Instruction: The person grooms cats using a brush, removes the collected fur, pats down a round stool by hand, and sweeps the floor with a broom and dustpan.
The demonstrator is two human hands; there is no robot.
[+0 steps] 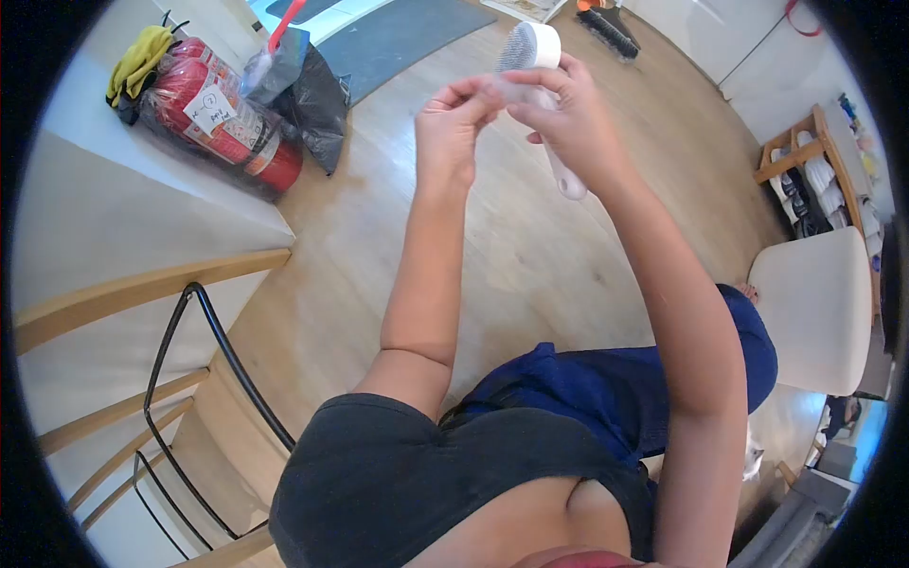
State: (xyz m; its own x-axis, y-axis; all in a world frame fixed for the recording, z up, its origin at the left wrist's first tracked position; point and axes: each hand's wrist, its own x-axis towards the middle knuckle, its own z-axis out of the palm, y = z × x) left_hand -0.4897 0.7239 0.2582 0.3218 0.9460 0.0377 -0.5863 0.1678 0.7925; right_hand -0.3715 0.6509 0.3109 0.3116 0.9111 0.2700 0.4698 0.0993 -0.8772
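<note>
My right hand point(573, 118) is closed around a white pet slicker brush point(565, 178). Its round bristled head point(528, 47) shows above the fingers, and the handle hangs down below the palm. Between both hands stretches a pale, wispy tuft point(519, 93) that looks like fur. The fingertips of my left hand point(454, 123) pinch its left end, while the right thumb and index finger are at its other end. Both hands are raised in front of me over the wooden floor point(379, 237).
Plastic-wrapped red fire extinguishers point(213, 118) with yellow gloves point(140, 62) stand left, by a black bag point(320, 109). A grey mat point(407, 43) and a broom head point(611, 36) lie ahead. A white stool point(810, 303) and shoe rack point(819, 180) are right; a black metal rail point(232, 346) is left.
</note>
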